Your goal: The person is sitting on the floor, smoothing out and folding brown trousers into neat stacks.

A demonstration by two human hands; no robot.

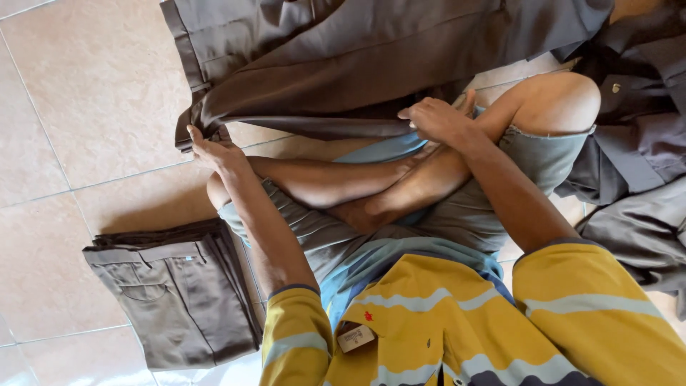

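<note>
Folding brown trousers, seated cross-legged on a tiled floor.

Spread across the far side of the tiled floor (93,93), just beyond the crossed legs: brown trousers (343,57), folded lengthwise, lower edge running near the knees. Left hand (214,151) pinching the trousers' near left corner, fingers closed on the cloth. Right hand (437,118) resting on the lower edge of the same trousers, fingers curled down onto the fabric; whether gripping or only pressing, impossible to tell. At the near left of the floor, beside the left elbow: a neat stack of folded trousers (175,300). Along the right edge: a loose heap of dark garments (643,143).
</note>
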